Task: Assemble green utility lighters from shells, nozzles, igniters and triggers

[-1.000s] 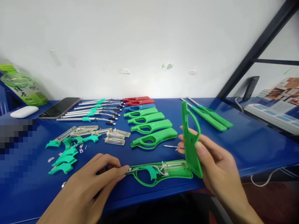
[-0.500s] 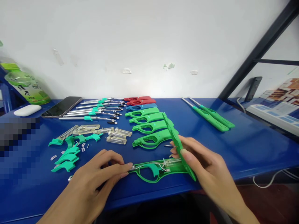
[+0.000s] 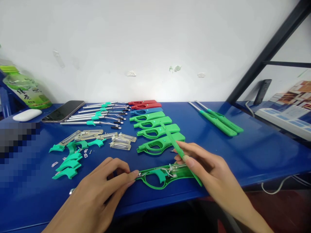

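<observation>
A green lighter shell half (image 3: 157,187) lies open near the table's front edge. Inside it sit a teal trigger (image 3: 159,175), white wires and a clear fuel tank (image 3: 178,167). My left hand (image 3: 109,184) is closed in a pinch on the lighter's metal tube at the shell's narrow front end. The tube's tip (image 3: 72,191) shows beyond that hand; the rest is hidden. My right hand (image 3: 206,166) grips the matching green shell cover (image 3: 175,142) between thumb and fingers. That cover is tilted above the rear of the lower half, its front end raised.
Behind are several lighter shells (image 3: 161,143) in green, blue and red. To the left lie metal tubes with wires (image 3: 82,123), clear fuel tanks (image 3: 120,146), teal triggers (image 3: 66,173) and a phone (image 3: 63,111). Two assembled green lighters (image 3: 218,123) rest at the right. A bottle (image 3: 26,92) stands far left.
The shell cover in my right hand has tipped lower, its raised end swinging left and down over the lower half. My left hand keeps its pinch on the tube.
</observation>
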{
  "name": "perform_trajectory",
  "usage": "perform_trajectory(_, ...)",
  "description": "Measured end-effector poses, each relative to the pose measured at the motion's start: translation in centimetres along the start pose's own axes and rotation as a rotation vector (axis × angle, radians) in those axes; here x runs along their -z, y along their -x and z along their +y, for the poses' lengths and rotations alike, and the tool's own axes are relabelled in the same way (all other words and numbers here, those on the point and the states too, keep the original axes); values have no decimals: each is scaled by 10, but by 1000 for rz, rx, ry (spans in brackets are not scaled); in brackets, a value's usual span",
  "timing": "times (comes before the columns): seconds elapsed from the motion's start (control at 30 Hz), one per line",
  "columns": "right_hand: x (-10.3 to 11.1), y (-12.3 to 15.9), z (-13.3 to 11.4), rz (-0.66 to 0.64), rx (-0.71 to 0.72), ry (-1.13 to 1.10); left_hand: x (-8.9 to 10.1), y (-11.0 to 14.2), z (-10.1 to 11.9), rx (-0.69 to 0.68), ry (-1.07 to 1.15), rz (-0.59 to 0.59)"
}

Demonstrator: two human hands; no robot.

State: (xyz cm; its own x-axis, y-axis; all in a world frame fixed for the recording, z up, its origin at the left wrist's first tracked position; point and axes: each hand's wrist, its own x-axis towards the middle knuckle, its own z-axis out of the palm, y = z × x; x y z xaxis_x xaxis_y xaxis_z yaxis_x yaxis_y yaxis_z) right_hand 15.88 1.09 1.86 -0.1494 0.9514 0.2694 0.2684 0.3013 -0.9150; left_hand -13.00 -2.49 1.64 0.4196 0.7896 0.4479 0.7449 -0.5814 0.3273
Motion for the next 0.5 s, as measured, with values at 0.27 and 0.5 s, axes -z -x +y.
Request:
perform_trajectory(0.27,9,-2,9,-20,-164,-277,0,7,-2,-3,-76,-68)
perform_trajectory(0.5,11,-3,9,-2,-199,-521,-2,10,-6,2,-118,-64)
